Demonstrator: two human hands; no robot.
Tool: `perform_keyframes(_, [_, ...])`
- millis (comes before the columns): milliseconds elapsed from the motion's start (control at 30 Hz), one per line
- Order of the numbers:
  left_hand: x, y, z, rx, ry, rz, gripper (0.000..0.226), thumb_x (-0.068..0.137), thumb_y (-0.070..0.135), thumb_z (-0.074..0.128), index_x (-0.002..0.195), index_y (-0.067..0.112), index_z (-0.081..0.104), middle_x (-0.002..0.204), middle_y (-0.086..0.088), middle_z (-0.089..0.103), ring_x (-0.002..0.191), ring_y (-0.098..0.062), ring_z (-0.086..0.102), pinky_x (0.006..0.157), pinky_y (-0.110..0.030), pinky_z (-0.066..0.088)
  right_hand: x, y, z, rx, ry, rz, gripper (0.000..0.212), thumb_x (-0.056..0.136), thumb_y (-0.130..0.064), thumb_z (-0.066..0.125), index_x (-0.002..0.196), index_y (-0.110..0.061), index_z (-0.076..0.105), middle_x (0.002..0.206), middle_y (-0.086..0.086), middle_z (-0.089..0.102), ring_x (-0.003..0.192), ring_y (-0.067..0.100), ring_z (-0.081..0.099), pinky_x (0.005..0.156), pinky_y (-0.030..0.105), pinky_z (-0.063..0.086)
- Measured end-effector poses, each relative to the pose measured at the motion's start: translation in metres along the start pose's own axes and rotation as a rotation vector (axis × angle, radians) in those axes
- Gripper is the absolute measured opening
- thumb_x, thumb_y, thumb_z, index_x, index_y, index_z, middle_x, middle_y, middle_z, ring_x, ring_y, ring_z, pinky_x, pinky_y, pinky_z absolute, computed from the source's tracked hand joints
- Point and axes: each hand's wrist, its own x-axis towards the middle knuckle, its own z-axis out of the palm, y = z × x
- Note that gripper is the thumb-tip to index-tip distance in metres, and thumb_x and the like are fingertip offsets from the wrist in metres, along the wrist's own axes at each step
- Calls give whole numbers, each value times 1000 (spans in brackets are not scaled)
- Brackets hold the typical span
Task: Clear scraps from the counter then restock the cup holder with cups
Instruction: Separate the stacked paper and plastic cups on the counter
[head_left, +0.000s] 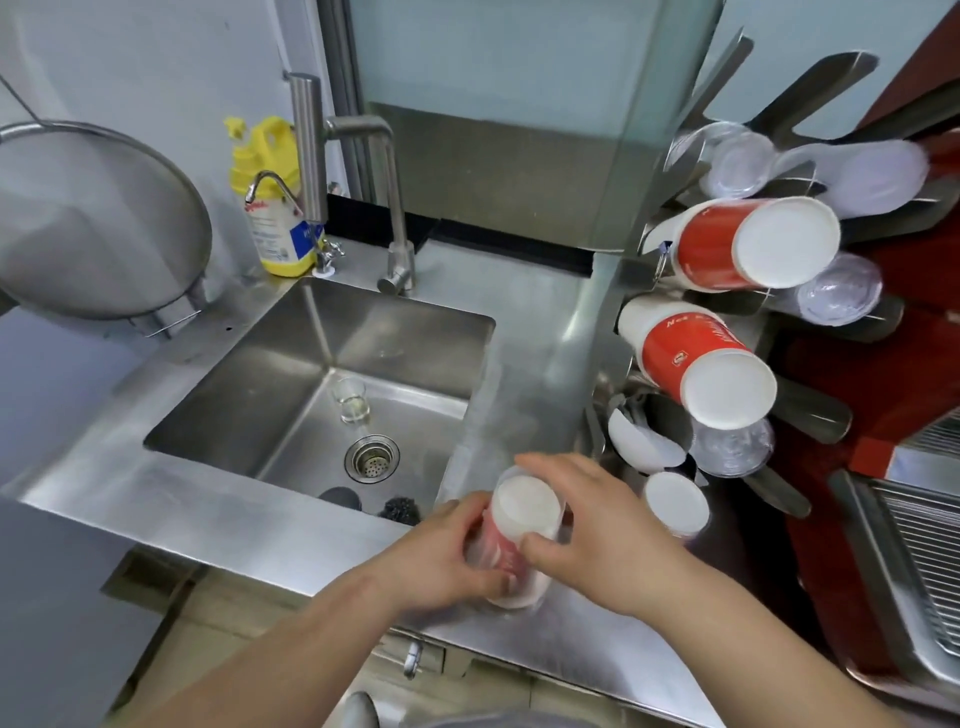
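A stack of paper cups (511, 540), red-printed on the side with a flat white round base facing up toward the camera, sits wrapped in a thin clear plastic sleeve that blurs its outline. It lies tilted above the near edge of the brushed stainless steel tabletop (260, 525), just right of the sink's front corner. The left hand (447, 551) cups the stack from the left, fingers curled round its red wall and thumb along the side, forearm reaching in from the lower left. The right hand (597, 525) comes over from the right, its fingers bent and closed on the stack's upper rim near the white base, thumb pressing the near side; so both hands grip the same stack between them.

Just to the right stands the cup holder (810, 410), a rack of curved, dull metal prongs fanning outward. It carries two long red-and-white paper cup stacks (701, 358) lying on a slant with white bases outward, several ribbed clear plastic cups (732, 447), and smaller white cups (675, 501) low down, close beside the right hand.

To the left, the square steel sink (415, 322) holds a small clear glass (352, 400) near the round perforated drain (372, 458). A boxy matte faucet (387, 156) rises behind it, beside a yellow plastic detergent jug (270, 208). A round mesh strainer (98, 223) hangs at the far left.
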Motion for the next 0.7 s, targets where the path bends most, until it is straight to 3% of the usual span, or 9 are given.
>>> perform_keyframes(67, [1,-4,-3,19,-13,22,74,62,49,78,127,46,42,124,10,53,114,-4,52,101,-29,44,0,-1,5,10,2,13,71,73,-38,69,138,-38,39,131,-16,43,117,-1,45,88,-2,26])
perform_keyframes(167, [2,-7,-5,39,-26,53,77,64,45,80,131,46,40,126,11,52,116,-5,50,102,-26,42,-3,-4,9,42,11,25,69,72,-36,69,135,-37,41,126,-16,44,114,-1,48,92,3,31])
perform_keyframes(267, [3,-12,-6,-2,-46,64,77,62,45,81,128,48,41,125,10,53,112,-4,55,99,-30,48,-4,-8,12,51,27,41,69,71,-34,71,134,-36,43,126,-14,45,114,-1,47,94,8,34])
perform_keyframes(433, [4,-17,-4,-36,-82,74,79,61,45,79,130,47,40,126,11,55,113,-5,57,98,-35,50,-9,-9,14,48,40,63,70,69,-32,69,134,-35,44,124,-15,45,112,-2,46,92,0,27])
perform_keyframes(533, [6,-18,-3,-11,-81,103,79,62,46,78,130,47,39,128,10,53,117,-5,54,100,-34,48,-12,-8,17,71,62,84,69,68,-31,71,132,-35,44,123,-14,46,112,-1,46,95,6,32])
perform_keyframes(600, [6,-20,0,6,-66,124,80,61,43,77,131,48,38,127,8,51,118,-5,53,101,-31,47,-14,-8,19,90,77,95,69,67,-30,71,131,-34,45,123,-12,46,113,0,47,97,11,34])
perform_keyframes(700, [4,-25,9,49,-26,164,80,66,36,80,133,45,38,121,9,47,116,-4,49,97,-18,43,-16,-8,22,102,96,112,69,66,-31,71,130,-34,44,125,-11,49,115,0,46,94,4,30])
